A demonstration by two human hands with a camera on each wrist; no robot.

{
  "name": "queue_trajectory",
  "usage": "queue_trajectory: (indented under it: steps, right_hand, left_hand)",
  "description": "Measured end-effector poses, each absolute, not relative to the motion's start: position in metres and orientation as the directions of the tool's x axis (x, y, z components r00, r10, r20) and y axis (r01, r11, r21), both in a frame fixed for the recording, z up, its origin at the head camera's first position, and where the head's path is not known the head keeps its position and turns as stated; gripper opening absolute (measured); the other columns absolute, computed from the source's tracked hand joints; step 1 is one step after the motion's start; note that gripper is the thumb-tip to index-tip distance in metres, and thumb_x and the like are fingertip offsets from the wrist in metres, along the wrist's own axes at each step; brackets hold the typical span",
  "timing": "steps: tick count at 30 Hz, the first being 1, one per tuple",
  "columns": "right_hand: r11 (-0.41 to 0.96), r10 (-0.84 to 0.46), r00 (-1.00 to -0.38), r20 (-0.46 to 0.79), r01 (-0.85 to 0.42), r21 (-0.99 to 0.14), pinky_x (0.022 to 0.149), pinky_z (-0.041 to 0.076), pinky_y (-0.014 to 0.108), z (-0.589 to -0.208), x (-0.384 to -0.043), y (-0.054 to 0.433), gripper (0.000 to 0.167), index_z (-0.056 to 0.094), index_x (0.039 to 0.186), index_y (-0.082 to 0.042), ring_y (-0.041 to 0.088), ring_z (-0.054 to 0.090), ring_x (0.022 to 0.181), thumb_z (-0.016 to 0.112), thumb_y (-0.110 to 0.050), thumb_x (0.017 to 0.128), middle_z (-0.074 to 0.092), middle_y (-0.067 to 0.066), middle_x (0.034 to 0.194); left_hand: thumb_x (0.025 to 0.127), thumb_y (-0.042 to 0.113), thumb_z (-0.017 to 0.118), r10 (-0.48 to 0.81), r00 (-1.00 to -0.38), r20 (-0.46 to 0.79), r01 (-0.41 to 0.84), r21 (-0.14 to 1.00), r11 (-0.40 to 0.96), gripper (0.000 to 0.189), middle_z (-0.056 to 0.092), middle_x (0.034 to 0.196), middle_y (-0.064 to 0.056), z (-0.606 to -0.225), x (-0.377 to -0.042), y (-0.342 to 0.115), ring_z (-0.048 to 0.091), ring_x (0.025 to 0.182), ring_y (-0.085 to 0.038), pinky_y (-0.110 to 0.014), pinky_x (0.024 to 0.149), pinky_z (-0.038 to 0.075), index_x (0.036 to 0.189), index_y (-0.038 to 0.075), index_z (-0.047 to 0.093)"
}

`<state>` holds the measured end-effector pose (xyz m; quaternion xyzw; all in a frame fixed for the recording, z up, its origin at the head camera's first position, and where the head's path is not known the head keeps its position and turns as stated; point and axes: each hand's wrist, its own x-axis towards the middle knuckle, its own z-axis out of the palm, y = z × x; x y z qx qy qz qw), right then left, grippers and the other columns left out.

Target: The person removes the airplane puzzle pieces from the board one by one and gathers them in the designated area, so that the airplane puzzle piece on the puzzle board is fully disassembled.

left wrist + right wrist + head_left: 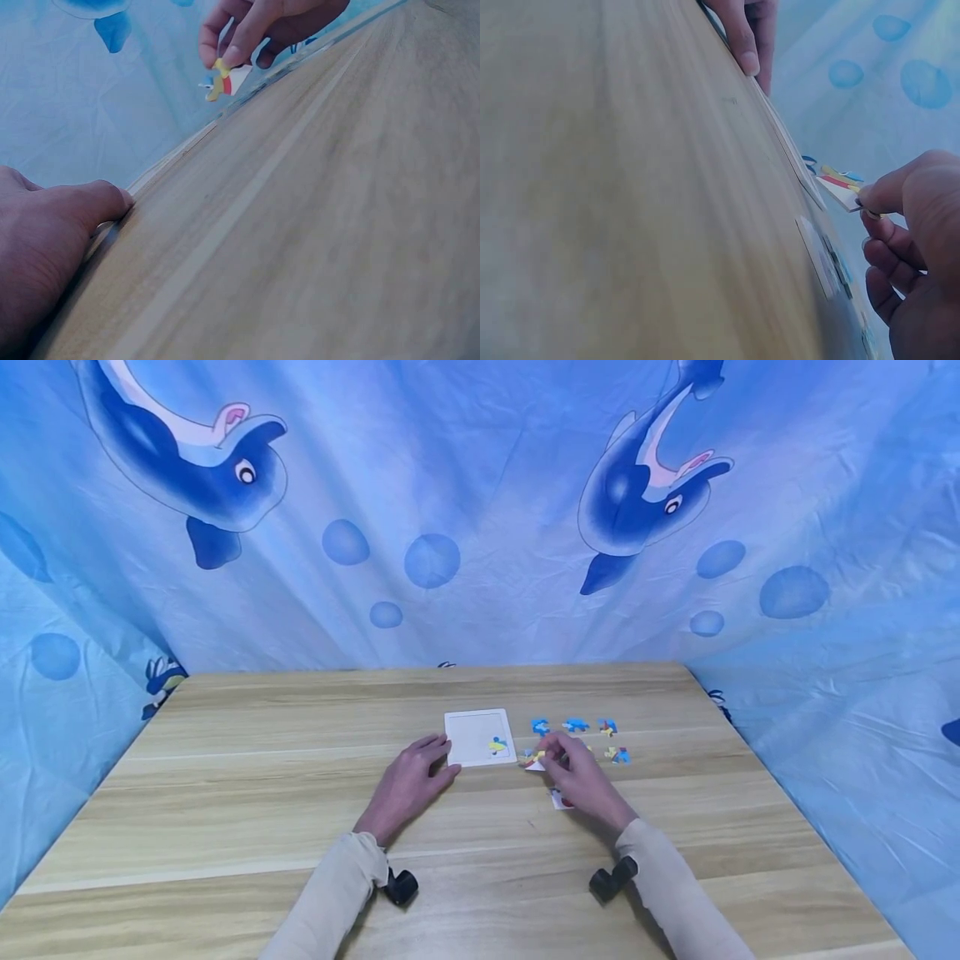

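A white puzzle tray (461,717) lies on the wooden table, with one puzzle piece (498,745) in its lower right corner. My left hand (408,781) touches the tray's left edge and near left corner, thumb extended. Just right of the tray, my right hand (581,777) pinches a jigsaw piece (841,187) between thumb and fingertip. That piece has yellow, red and white on it, and it appears raised above the table in the left wrist view. Beneath the right hand, a white and red piece (561,800) is partly covered.
Several loose puzzle pieces lie right of the tray, among them a blue one (576,725) at the back and a blue and yellow one (618,755) farther right. Behind the wooden table (300,710) hangs a blue dolphin curtain (480,610).
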<state>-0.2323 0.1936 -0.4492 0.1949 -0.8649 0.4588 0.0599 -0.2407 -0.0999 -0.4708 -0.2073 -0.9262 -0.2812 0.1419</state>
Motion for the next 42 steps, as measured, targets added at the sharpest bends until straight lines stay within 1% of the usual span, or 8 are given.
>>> queue_trajectory:
  steps: [4,9,14,19,24,28,34,42]
  right_hand:
    - [0.514,-0.269,-0.927,0.259,-0.366,-0.776,0.065,0.047,0.023,-0.449,-0.228,0.2,0.013,0.058,0.105,-0.01,0.019,0.052,0.078,0.057,-0.004,0.094,0.054,0.003,0.089]
    - [0.518,-0.259,-0.929,0.263,-0.363,-0.775,0.064,0.046,0.023,-0.448,-0.223,0.209,0.013,0.058,0.105,-0.009,0.018,0.051,0.076,0.058,-0.002,0.093,0.055,0.004,0.087]
    - [0.53,-0.253,-0.928,0.274,-0.369,-0.763,0.067,0.047,0.023,-0.447,-0.219,0.219,0.014,0.058,0.104,-0.007,0.018,0.052,0.079,0.059,-0.001,0.092,0.056,0.003,0.089]
    - [0.537,-0.238,-0.936,0.261,-0.35,-0.767,0.069,0.047,0.023,-0.443,-0.211,0.226,0.014,0.059,0.105,-0.005,0.02,0.052,0.081,0.059,0.001,0.091,0.057,0.005,0.09]
    - [0.552,-0.223,-0.944,0.243,-0.328,-0.767,0.07,0.047,0.023,-0.442,-0.207,0.234,0.014,0.059,0.107,-0.002,0.019,0.052,0.084,0.059,-0.001,0.093,0.056,0.006,0.092]
    - [0.562,-0.216,-0.948,0.233,-0.316,-0.765,0.071,0.048,0.023,-0.446,-0.206,0.242,0.014,0.059,0.107,-0.005,0.019,0.053,0.084,0.058,-0.003,0.093,0.057,0.005,0.092]
    - [0.556,-0.219,-0.943,0.25,-0.331,-0.763,0.071,0.049,0.023,-0.446,-0.202,0.248,0.013,0.059,0.104,-0.005,0.018,0.053,0.083,0.059,-0.001,0.092,0.057,0.005,0.091]
    - [0.593,-0.182,-0.961,0.209,-0.277,-0.756,0.073,0.049,0.022,-0.446,-0.196,0.256,0.013,0.06,0.106,-0.006,0.018,0.054,0.087,0.059,-0.003,0.093,0.058,0.004,0.095]
  left_hand:
    - [0.09,0.038,0.066,0.296,-0.879,0.374,0.455,0.47,0.757,0.046,0.058,0.134,-0.009,-0.47,-0.24,-0.1,0.051,0.126,-0.029,-0.047,0.103,0.043,0.125,0.009,0.065]
    - [0.09,0.037,0.067,0.3,-0.874,0.383,0.463,0.466,0.754,0.046,0.058,0.133,-0.011,-0.468,-0.239,-0.1,0.051,0.126,-0.029,-0.047,0.103,0.043,0.125,0.008,0.065]
    - [0.09,0.038,0.066,0.304,-0.874,0.378,0.463,0.464,0.755,0.046,0.058,0.134,-0.01,-0.468,-0.239,-0.1,0.051,0.126,-0.029,-0.047,0.103,0.044,0.126,0.008,0.064]
    - [0.091,0.037,0.065,0.308,-0.877,0.369,0.462,0.468,0.754,0.046,0.058,0.134,-0.011,-0.467,-0.24,-0.1,0.051,0.126,-0.029,-0.047,0.103,0.043,0.126,0.008,0.064]
    - [0.091,0.038,0.065,0.31,-0.873,0.377,0.467,0.46,0.755,0.045,0.058,0.133,-0.01,-0.468,-0.24,-0.1,0.051,0.126,-0.029,-0.047,0.103,0.043,0.125,0.009,0.065]
    - [0.091,0.039,0.064,0.312,-0.872,0.377,0.467,0.453,0.759,0.045,0.058,0.134,-0.009,-0.468,-0.241,-0.1,0.051,0.126,-0.029,-0.047,0.103,0.043,0.125,0.009,0.065]
    - [0.091,0.038,0.064,0.315,-0.868,0.383,0.473,0.446,0.76,0.042,0.059,0.132,-0.008,-0.468,-0.242,-0.101,0.052,0.126,-0.028,-0.047,0.102,0.045,0.122,0.01,0.067]
    - [0.092,0.039,0.063,0.316,-0.871,0.376,0.47,0.451,0.759,0.04,0.059,0.133,-0.008,-0.468,-0.242,-0.101,0.051,0.127,-0.027,-0.047,0.102,0.045,0.12,0.01,0.068]
